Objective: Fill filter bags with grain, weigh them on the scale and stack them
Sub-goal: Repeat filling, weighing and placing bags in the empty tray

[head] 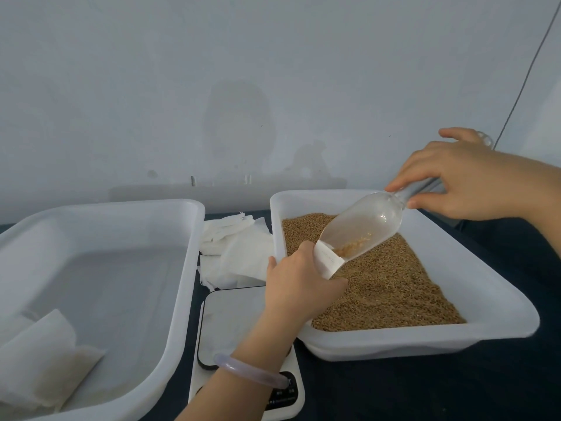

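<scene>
The left hand [299, 287] was curled round one white filter bag [328, 262]. It held the bag over the left side of the grain tray [425, 340]. The bag's open top pointed up and to the right, at the scoop.

The right hand [464, 177] held the handle of one clear plastic scoop [364, 229], with fingers on top and the thumb under it. The scoop's long side ran from the handle, high on the right, down to its mouth, low on the left. The mouth sat right at the top of the bag. A little grain lay in the low end of the scoop.

There were two white trays. The right one was full of brown grain [394, 287]. The left tray [182, 268] held a few filled bags [45, 360] in its near left corner; I could not count them for sure.

One scale [230, 317] sat between the trays, close to the person, and the left arm reached over it. Behind the scale lay a pile of empty filter bags [236, 250], too many and too mixed to count. One pale bracelet [252, 372] was on the left wrist. All of it sat on a dark table [425, 390].
</scene>
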Demonstrator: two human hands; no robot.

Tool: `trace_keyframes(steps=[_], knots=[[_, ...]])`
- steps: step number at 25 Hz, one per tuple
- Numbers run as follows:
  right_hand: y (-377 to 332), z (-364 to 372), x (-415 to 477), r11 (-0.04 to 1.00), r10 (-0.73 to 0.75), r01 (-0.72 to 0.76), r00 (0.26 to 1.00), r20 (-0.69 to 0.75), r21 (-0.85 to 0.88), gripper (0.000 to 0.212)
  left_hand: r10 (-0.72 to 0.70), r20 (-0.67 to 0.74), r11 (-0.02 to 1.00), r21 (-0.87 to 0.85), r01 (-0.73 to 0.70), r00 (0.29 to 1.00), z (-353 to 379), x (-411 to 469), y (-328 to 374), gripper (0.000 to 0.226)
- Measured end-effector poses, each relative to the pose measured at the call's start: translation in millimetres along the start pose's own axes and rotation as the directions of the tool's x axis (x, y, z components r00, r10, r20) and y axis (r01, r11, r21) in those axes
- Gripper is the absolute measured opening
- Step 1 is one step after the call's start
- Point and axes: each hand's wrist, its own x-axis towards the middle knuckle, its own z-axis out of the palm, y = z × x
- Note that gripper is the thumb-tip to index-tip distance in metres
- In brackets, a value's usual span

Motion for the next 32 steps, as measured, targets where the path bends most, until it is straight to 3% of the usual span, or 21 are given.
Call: trace_keyframes(steps=[7, 12, 17, 23, 28, 32], knots=[[6, 10, -2, 0.999, 0.048, -0.048, 0.999, -0.001, 0.023, 0.031, -0.022, -0.006, 1.0, -0.005, 0.022, 1.0, -1, 0, 1, 0.031], [29, 41, -13, 0.969, 0.177, -0.188, 0.981, 0.079, 0.159, 0.031, 0.005, -0.024, 0.999, -0.05, -0.006, 1.0, -2, 0, 0, 0.02], [19, 106, -16, 0.924, 0.344, -0.369, 0.917, 0.202, 0.104, 0.032, 0.019, -0.065, 0.996, -0.082, -0.025, 0.998, 0, 1, -2, 0.018], [-4, 154, -4, 0.903, 0.348, -0.393, 0.906, 0.24, 0.174, 0.022, 0.054, -0.077, 0.997, -0.047, -0.058, 0.996, 3, 3, -5, 0.018], [-1, 162, -2, 0.869, 0.382, -0.441, 0.886, 0.263, 0.224, 0.029, 0.046, -0.1, 0.998, -0.043, -0.05, 0.994, 5, 5, -7, 0.018], [-4, 167, -1, 0.885, 0.326, -0.413, 0.88, 0.346, 0.217, 0.03, 0.039, -0.096, 0.997, -0.069, -0.045, 0.995, 5, 5, -8, 0.018]])
